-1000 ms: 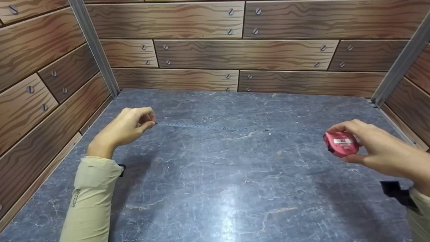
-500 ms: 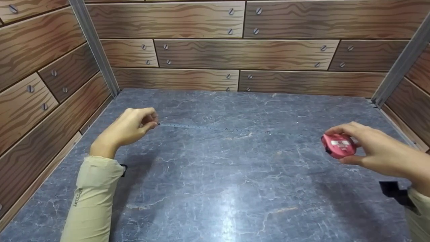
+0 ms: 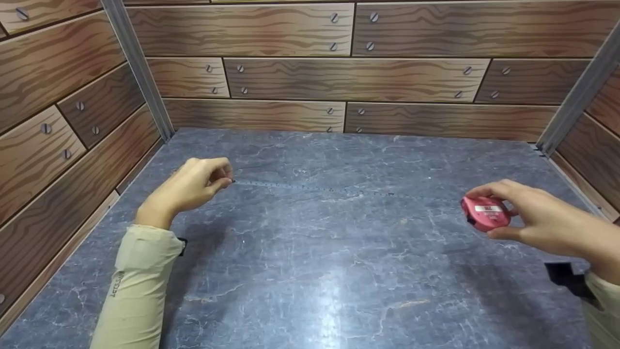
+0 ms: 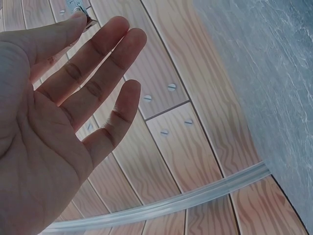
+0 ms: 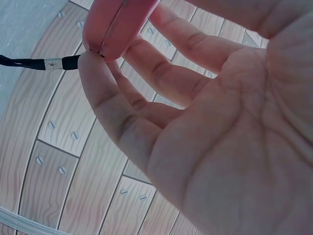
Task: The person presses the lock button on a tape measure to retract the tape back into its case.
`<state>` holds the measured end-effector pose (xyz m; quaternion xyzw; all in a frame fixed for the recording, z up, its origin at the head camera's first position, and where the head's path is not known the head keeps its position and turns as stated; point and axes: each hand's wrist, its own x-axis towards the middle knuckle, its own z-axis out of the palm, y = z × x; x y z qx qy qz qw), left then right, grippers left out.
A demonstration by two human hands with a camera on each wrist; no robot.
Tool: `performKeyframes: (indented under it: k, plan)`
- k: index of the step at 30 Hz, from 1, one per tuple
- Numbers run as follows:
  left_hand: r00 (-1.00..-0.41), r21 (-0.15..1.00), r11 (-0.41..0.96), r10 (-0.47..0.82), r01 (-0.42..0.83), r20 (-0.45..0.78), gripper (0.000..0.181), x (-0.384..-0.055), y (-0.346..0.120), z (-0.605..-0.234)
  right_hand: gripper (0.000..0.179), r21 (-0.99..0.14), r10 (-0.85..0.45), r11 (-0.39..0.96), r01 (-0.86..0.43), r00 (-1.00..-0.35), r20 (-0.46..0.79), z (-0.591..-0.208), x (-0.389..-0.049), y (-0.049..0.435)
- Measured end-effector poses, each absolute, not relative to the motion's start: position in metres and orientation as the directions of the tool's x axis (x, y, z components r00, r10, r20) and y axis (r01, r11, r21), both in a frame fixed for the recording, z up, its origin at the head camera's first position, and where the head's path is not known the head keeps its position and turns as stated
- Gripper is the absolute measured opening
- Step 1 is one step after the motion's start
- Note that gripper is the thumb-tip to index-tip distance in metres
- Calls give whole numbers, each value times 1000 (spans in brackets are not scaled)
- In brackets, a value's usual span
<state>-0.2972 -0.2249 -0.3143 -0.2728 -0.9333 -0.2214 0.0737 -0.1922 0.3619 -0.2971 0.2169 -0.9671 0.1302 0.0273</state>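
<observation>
A pink-red tape measure (image 3: 487, 214) is gripped between the thumb and fingers of my right hand (image 3: 547, 218), at the right of the head view. Its thin blade (image 3: 315, 188) stretches leftward above the table to my left hand (image 3: 191, 189). There the thumb and forefinger pinch the blade's metal end (image 4: 89, 21), while the other fingers are spread loosely in the left wrist view. A black cord (image 5: 32, 63) with a silver band hangs from the case in the right wrist view. Part of the case lies outside that view.
Beneath both hands lies a blue-grey marbled tabletop (image 3: 310, 257). Wood-patterned panels (image 3: 358, 80) enclose it at the back and sides, with grey metal posts (image 3: 140, 72) in the corners. A black wrist mount (image 3: 564, 276) sits on the right forearm.
My left hand has shifted slightly right and my right hand slightly left and down. The stretch of blade between them has become a little shorter.
</observation>
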Motion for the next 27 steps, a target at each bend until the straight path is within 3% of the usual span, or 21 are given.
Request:
performKeyframes:
  k: [27]
  plan:
    - [-819, 336, 747, 512, 573, 258, 5, -298, -215, -318, 71, -278, -404, 872, -404, -913, 59, -298, -193, 358]
